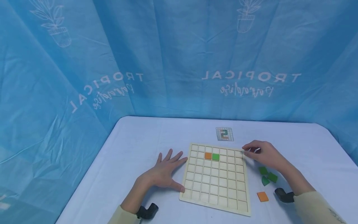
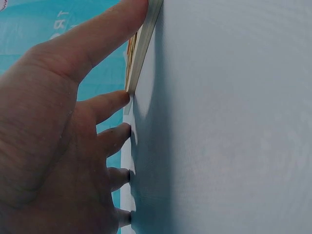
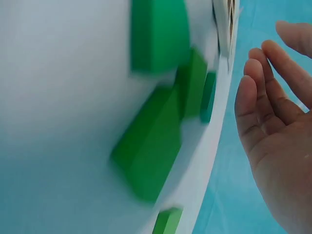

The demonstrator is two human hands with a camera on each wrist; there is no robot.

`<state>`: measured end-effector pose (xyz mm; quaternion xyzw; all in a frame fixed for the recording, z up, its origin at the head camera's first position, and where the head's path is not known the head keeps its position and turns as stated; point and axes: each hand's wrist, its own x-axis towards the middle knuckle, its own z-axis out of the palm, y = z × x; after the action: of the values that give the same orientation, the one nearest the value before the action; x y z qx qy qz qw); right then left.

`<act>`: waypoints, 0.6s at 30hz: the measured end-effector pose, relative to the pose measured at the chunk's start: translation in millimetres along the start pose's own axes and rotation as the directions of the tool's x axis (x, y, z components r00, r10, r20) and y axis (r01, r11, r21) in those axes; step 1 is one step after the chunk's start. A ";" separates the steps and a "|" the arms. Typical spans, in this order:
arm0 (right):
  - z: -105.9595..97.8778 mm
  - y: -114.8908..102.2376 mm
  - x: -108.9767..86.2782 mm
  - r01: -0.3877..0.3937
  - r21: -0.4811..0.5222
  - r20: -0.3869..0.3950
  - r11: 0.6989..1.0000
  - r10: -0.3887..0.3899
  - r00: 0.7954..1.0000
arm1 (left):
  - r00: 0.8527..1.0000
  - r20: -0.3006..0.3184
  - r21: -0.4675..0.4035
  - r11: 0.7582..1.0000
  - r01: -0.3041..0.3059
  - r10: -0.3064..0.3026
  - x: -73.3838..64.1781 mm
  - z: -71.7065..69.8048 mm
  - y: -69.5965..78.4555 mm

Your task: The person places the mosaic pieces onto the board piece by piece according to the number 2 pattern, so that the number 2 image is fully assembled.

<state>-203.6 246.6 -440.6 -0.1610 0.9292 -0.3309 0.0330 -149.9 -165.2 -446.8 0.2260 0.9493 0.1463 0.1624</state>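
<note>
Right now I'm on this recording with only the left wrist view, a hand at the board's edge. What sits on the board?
Observer: The head view shows an orange tile and a green tile in neighbouring cells of the board.
Reviewer: And the right hand?
Observer: The right hand is by the board's far right corner; I can't tell whether it touches.
Reviewer: Any loose pieces?
Observer: Yes, green pieces right of the board.

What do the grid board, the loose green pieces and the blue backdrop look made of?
Grid board: probably matte wood, judging by its pale, layered-looking edge. Loose green pieces: smooth, painted wood or plastic; even colour leaves it open. Blue backdrop: likely thin matte fabric, given its folds.
</note>
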 end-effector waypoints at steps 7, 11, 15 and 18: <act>-12.2 16.7 -10.7 -0.059 -0.032 0.009 0.998 0.059 0.998 | 1.000 -0.004 -0.006 1.000 -0.003 0.003 -0.1 0.0 -0.6; -14.6 24.8 -14.9 -0.070 -0.055 0.019 0.996 0.071 0.997 | 1.000 -0.007 -0.003 1.000 -0.003 0.003 0.4 0.7 -1.3; -14.5 30.6 -18.6 -0.079 -0.069 0.040 0.994 0.082 0.996 | 1.000 -0.005 0.001 1.000 -0.001 0.001 1.0 2.0 -1.8; -14.3 33.2 -21.7 -0.094 -0.073 0.048 0.993 0.098 0.994 | 1.000 -0.005 0.007 1.000 -0.005 0.005 1.4 2.4 -2.0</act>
<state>-194.7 286.3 -451.2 -0.1256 0.9459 -0.2915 0.0673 -151.0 -165.7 -450.1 0.2285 0.9496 0.1441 0.1588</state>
